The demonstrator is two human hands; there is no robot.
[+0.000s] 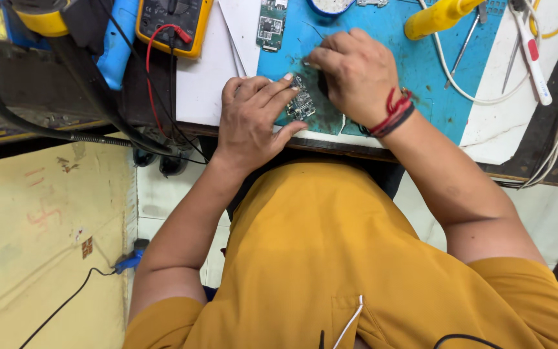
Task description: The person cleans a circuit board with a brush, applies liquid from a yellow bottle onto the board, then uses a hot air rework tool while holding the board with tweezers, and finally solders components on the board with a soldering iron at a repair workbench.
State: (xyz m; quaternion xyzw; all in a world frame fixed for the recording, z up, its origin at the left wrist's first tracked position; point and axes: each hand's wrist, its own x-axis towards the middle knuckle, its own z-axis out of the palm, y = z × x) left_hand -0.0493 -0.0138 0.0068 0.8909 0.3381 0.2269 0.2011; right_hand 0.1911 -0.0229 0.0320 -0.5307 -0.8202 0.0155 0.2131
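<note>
Steadiness matters: the left hand (251,123) presses its fingers together on the small green circuit board (301,103) on the blue mat (421,64), while the right hand (356,74), fingers curled on a hidden tool, works it.

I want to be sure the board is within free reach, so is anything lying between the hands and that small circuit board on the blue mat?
Nothing visible does. The left hand already rests its fingers on the small circuit board, and the right hand is bent over its far edge on the blue mat.
</note>
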